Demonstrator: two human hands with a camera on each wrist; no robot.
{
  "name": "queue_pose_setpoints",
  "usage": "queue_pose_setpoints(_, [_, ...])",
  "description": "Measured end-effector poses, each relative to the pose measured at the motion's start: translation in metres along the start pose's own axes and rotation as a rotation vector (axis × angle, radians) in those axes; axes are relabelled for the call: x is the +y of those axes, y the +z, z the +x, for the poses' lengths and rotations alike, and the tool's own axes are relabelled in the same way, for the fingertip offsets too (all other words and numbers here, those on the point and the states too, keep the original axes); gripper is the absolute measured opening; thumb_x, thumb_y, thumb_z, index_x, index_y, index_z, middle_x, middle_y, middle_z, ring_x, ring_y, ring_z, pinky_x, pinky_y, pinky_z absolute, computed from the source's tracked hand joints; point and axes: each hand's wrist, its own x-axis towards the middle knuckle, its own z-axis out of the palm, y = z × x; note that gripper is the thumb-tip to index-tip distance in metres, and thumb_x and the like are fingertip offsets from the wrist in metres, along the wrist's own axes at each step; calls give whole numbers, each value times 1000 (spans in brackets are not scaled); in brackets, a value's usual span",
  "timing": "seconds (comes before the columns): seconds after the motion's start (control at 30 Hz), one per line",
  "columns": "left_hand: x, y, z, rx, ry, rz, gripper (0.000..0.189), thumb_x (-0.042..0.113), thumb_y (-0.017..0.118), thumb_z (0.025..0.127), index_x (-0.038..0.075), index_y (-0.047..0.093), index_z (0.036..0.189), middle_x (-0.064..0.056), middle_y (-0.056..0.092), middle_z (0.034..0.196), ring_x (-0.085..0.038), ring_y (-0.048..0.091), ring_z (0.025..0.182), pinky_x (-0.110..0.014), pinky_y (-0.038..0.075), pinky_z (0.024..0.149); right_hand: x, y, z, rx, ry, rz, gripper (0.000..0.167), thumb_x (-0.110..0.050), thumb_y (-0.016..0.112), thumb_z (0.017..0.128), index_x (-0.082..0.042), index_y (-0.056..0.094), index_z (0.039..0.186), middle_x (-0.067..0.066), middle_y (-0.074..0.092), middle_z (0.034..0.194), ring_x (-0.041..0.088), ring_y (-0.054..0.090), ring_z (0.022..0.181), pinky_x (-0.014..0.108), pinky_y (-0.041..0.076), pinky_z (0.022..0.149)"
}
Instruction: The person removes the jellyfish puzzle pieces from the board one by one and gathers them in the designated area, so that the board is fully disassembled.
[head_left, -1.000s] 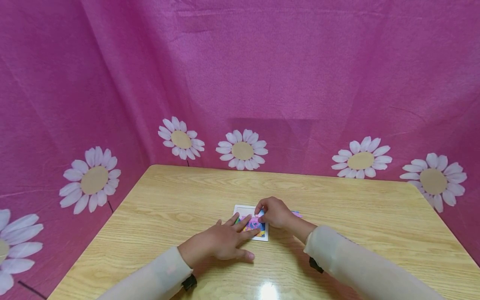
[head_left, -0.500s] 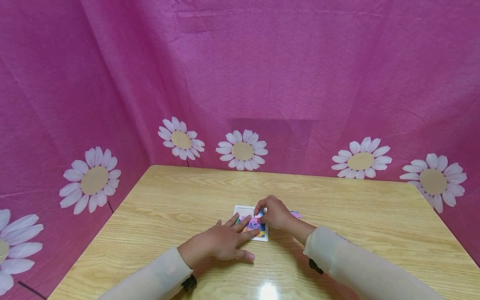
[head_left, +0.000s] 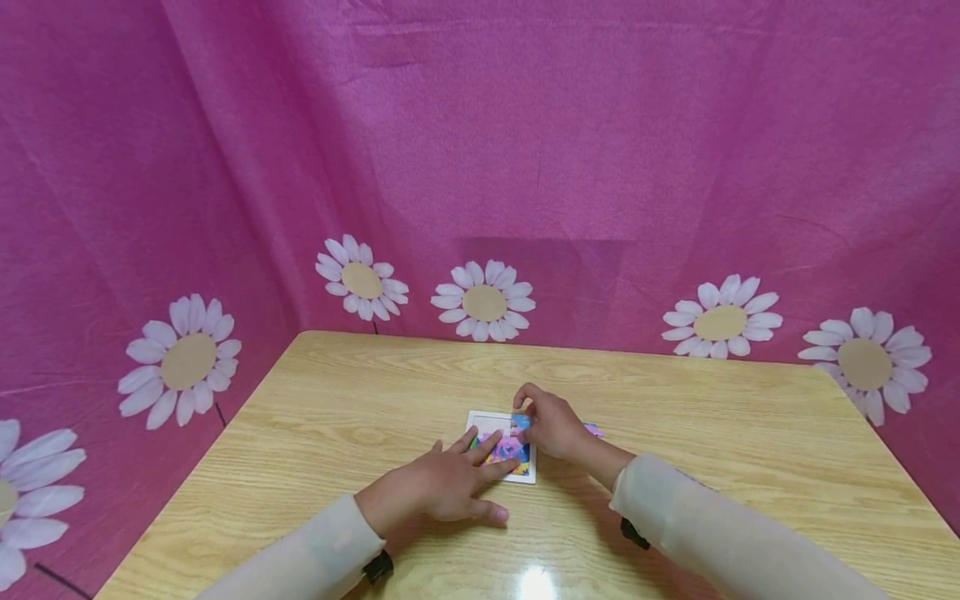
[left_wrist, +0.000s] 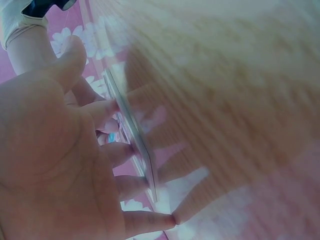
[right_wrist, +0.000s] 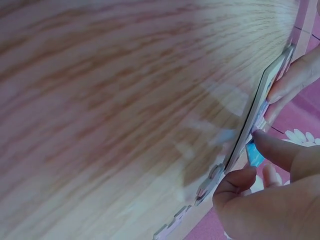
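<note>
L hand point(head_left: 442, 483) flat, fingers straight, pressing puzzle tray point(head_left: 480, 419). R hand point(head_left: 551, 425) pinching blue piece point(head_left: 521, 422) over tray; loose pieces point(head_left: 592, 429) behind wrist, on table point(head_left: 360, 392).

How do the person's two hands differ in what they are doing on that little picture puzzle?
The left hand lies flat with straight, spread fingers pressing on the puzzle board; the right hand is curled, pinching a small blue piece at the board's far right part. The left hand comes in from the near left, the right hand from the right side. Both wear pale long sleeves and rest over the same wooden table.
</note>
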Motion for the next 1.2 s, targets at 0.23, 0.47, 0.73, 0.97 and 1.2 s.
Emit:
queue_pose_setpoints(0.23, [-1, 1, 0, -2, 4, -4, 77, 78, 45, 93, 48, 25, 161, 4, 8, 174, -35, 6, 159, -73, 24, 115, -1, -2, 0, -21, 56, 22, 23, 9, 78, 82, -9, 68, 93, 4, 65, 86, 18, 57, 80, 34, 49, 75])
queue_pose_setpoints(0.47, [-1, 2, 0, 4, 4, 1, 76, 78, 45, 94, 48, 26, 161, 4, 8, 174, -35, 7, 159, -73, 24, 114, -2, -2, 0, -37, 66, 31, 22, 8, 77, 85, -11, 69, 93, 4, 67, 86, 17, 59, 80, 32, 49, 72])
queue_pose_setpoints(0.73, [0, 0, 0, 2, 10, 17, 77, 78, 45, 93, 48, 25, 162, 3, 8, 174, -36, 7, 159, -74, 25, 114, -1, -4, -2, -31, 84, 60, 20, 5, 75, 89, -13, 71, 96, 4, 66, 83, 17, 58, 79, 31, 47, 70])
queue_pose_setpoints(0.97, [0, 0, -1, 8, 17, 27, 78, 78, 45, 93, 46, 25, 162, 2, 9, 174, -36, 7, 159, -74, 25, 114, 3, -8, -2, -23, 104, 93, 16, 0, 77, 89, -13, 71, 97, 6, 69, 89, 20, 61, 84, 31, 48, 71])
queue_pose_setpoints(1.2, [0, 0, -1, 8, 14, 23, 79, 78, 45, 93, 47, 24, 162, 2, 9, 174, -36, 7, 159, -74, 25, 114, 8, -14, -6, -39, 116, 149, 14, 2, 72, 92, -9, 70, 100, 8, 68, 86, 16, 59, 75, 27, 47, 64])
